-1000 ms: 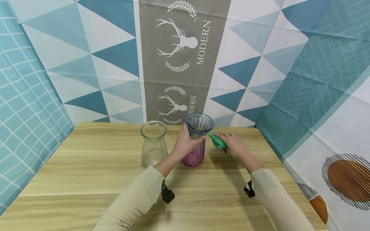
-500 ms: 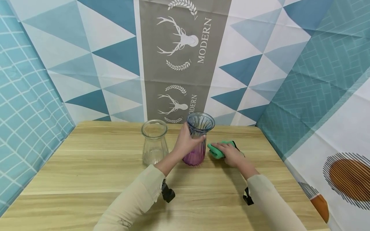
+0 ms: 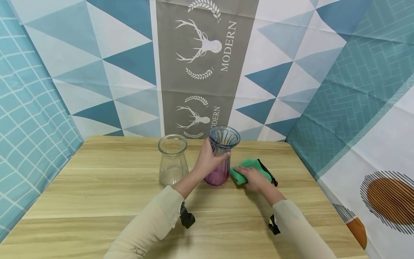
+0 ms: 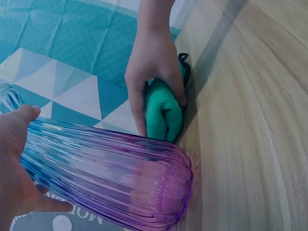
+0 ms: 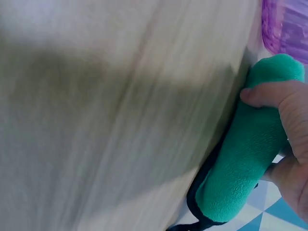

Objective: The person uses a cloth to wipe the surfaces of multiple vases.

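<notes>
A ribbed glass vase (image 3: 220, 169), blue at the rim and fading to purple at the base, stands upright near the back of the table. My left hand (image 3: 208, 160) grips it just below the flared rim, thumb and fingers on opposite sides. Right beside its base, my right hand (image 3: 253, 178) holds a folded green cloth (image 5: 245, 149) with dark edging and a dark loop. In the right wrist view the thumb lies over the cloth and fingers reach round its far side. The cloth's front end meets the vase's lower wall in the left wrist view.
A clear glass vase (image 3: 172, 169) with a wide rim stands left of the purple one, partly behind my left forearm. The wooden table (image 3: 97, 201) ends at a patterned fabric backdrop (image 3: 129, 72). More fabric hangs at both sides.
My right hand has brought the green cloth down and towards me, onto the table beside the vase's base. My left hand and both vases have stayed in place.
</notes>
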A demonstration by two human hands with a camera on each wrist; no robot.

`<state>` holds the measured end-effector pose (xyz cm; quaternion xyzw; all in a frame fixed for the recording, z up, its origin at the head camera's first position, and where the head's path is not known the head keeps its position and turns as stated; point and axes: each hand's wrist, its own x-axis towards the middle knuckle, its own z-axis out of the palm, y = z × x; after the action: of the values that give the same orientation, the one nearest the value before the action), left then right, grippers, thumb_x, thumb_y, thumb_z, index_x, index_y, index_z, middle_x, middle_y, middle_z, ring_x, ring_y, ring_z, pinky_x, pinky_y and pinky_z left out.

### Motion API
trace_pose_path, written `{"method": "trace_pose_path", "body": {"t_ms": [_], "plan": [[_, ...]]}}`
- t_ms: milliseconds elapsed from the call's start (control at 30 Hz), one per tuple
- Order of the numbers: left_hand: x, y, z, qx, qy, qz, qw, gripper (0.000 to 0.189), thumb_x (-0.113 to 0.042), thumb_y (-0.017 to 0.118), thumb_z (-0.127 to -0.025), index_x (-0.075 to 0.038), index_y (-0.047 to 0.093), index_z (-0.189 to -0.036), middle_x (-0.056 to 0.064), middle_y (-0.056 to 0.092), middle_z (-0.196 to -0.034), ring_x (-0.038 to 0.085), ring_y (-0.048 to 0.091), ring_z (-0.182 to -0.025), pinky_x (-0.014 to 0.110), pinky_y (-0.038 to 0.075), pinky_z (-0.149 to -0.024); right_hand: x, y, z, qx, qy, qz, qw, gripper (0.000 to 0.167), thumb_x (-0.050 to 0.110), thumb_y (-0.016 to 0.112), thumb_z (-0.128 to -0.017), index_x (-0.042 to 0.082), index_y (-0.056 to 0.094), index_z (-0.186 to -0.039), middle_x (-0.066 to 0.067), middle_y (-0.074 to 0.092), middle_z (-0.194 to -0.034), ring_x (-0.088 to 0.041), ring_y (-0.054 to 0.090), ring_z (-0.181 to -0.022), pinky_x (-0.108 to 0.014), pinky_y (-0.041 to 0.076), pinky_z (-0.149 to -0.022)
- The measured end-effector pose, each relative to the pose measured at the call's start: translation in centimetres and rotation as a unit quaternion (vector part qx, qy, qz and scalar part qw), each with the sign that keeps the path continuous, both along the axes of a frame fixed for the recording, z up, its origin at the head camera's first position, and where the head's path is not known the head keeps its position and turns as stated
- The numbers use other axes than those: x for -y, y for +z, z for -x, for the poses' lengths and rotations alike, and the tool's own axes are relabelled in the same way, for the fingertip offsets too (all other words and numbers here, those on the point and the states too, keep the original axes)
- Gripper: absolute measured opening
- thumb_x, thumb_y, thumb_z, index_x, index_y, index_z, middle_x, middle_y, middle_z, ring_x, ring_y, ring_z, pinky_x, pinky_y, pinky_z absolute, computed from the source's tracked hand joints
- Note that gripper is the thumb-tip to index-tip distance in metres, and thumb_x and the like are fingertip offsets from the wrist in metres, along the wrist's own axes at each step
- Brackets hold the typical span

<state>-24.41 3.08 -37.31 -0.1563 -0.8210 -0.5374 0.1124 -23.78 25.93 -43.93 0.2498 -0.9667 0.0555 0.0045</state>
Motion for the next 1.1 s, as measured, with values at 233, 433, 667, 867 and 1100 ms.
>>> {"method": "trace_pose_path", "body": {"t_ms": [233, 433, 667, 867, 1100], "plan": [[0.9, -0.2, -0.7, 0.014, -0.004, 0.021, 0.9997, 0.08, -0.033, 0.075, -0.078, 0.0, 0.032, -0.138, 0.019, 0.046, -0.131, 0.031, 0.047, -0.122, 0.044, 0.043, -0.101, 0.4, -0.1, -0.4, 0.024, -0.019, 0.005, 0.9995, 0.07, 0.018, 0.068, -0.082, 0.018, 0.037, -0.144, -0.019, 0.041, -0.144, -0.046, 0.042, -0.125, -0.059, 0.037, -0.101], [2.0, -0.8, -1.3, 0.017, -0.018, 0.042, 0.9988, 0.081, -0.031, 0.075, -0.079, 0.002, 0.031, -0.138, 0.023, 0.046, -0.13, 0.035, 0.048, -0.121, 0.045, 0.044, -0.1, 0.2, 0.3, -0.4, 0.031, -0.026, 0.023, 0.9989, 0.071, 0.034, 0.069, -0.082, 0.017, 0.038, -0.144, -0.018, 0.044, -0.142, -0.042, 0.044, -0.126, -0.056, 0.039, -0.102], [3.1, -1.8, -2.2, 0.022, -0.025, 0.065, 0.9974, 0.077, -0.028, 0.075, -0.079, 0.003, 0.034, -0.137, 0.021, 0.047, -0.128, 0.036, 0.048, -0.118, 0.047, 0.045, -0.097, 0.5, 1.0, -0.5, 0.033, -0.013, 0.052, 0.998, 0.072, 0.048, 0.065, -0.083, 0.012, 0.042, -0.141, -0.021, 0.044, -0.141, -0.041, 0.044, -0.127, -0.055, 0.039, -0.102], [4.0, -2.4, -2.9, 0.022, -0.03, 0.077, 0.9963, 0.075, -0.03, 0.075, -0.079, 0.003, 0.037, -0.135, 0.022, 0.048, -0.128, 0.038, 0.049, -0.117, 0.047, 0.045, -0.097, 0.7, 1.5, -0.8, 0.031, -0.021, 0.06, 0.9975, 0.068, 0.056, 0.052, -0.089, 0.012, 0.044, -0.14, -0.022, 0.038, -0.145, -0.041, 0.04, -0.13, -0.057, 0.037, -0.103], [5.2, -2.6, -3.8, 0.036, -0.032, 0.083, 0.9954, 0.075, -0.027, 0.075, -0.078, 0.0, 0.036, -0.137, 0.02, 0.049, -0.128, 0.036, 0.049, -0.117, 0.046, 0.045, -0.097, 0.8, 2.6, -0.9, -0.004, -0.029, 0.087, 0.9958, 0.063, 0.054, 0.051, -0.09, 0.011, 0.047, -0.137, -0.021, 0.039, -0.145, -0.042, 0.04, -0.13, -0.06, 0.033, -0.104]]}}
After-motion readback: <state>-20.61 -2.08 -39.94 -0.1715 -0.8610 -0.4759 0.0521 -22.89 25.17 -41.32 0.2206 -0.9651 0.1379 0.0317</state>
